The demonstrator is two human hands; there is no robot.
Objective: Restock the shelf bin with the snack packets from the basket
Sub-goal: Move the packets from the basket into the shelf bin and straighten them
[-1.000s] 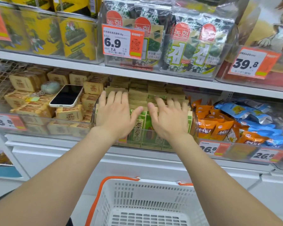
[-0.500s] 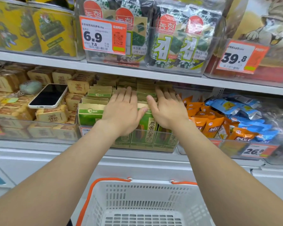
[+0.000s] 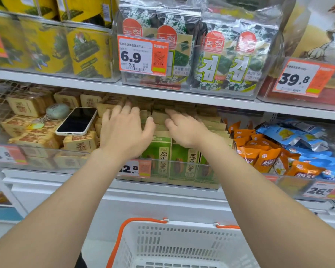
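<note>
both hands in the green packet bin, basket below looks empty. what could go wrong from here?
1. The phone lies loose on the tan packets, right beside the left hand; a sideways nudge could slide it off.
2. Both the left hand and the right hand press on the green packets; pushing hard may crush or topple the upright rows.
3. The orange packets next door are heaped near the divider and could spill over.

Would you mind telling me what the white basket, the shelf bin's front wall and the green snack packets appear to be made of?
The basket looks like matte moulded plastic: slotted white walls, orange handles. The shelf bin front seems clear glossy plastic, perhaps acrylic, as the packets show through it with glare. The green snack packets look like matte printed paper or paper-faced film with tan tops; which one is unclear.
</note>
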